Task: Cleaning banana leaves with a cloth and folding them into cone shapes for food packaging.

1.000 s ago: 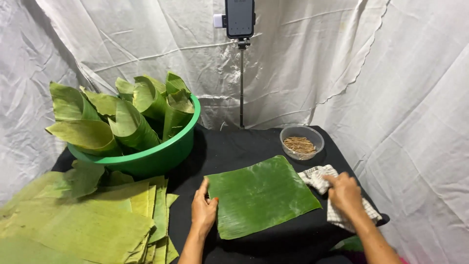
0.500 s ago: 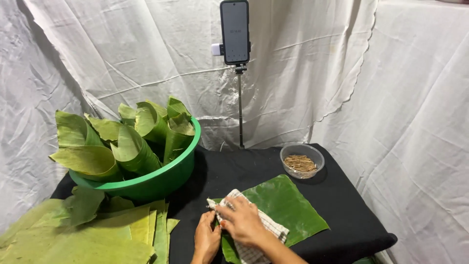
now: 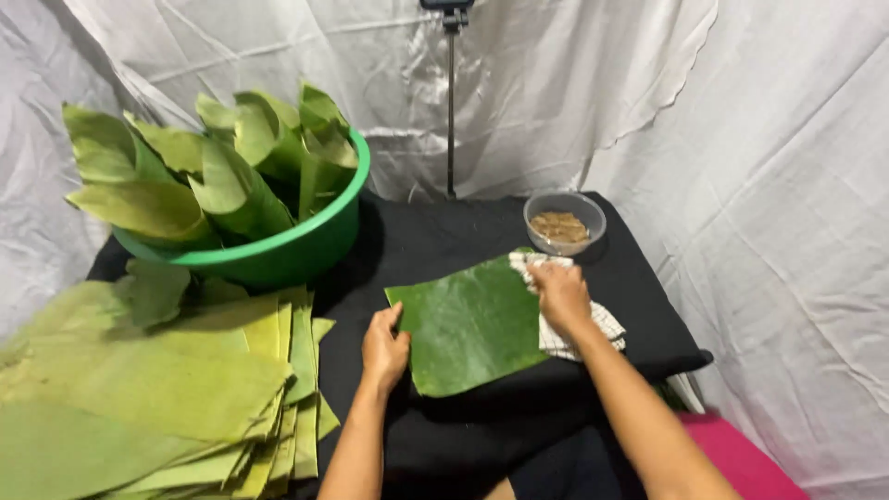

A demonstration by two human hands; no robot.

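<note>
1 dark green leaf lies flat on the black table, roughly centered, slightly rotated. Surface is glossy with fine parallel veins; edges cut straight, roughly rectangular. Left hand rests on the leaf's left edge, fingers together and laid flat, thumb up along the edge. Right hand sits at the leaf's right edge, fingers curled down onto a checked white cloth; the cloth is bunched under the hand and spreads out onto the table to the right, overlapping the leaf's upper right corner.

Just behind the cloth: small clear bowl with brown contents, too small to tell what. Back left: green basin full of rolled, upright lighter green leaves. Front left: stack of flat pale green leaves, well apart from the dark one. White sheets hang all around.
</note>
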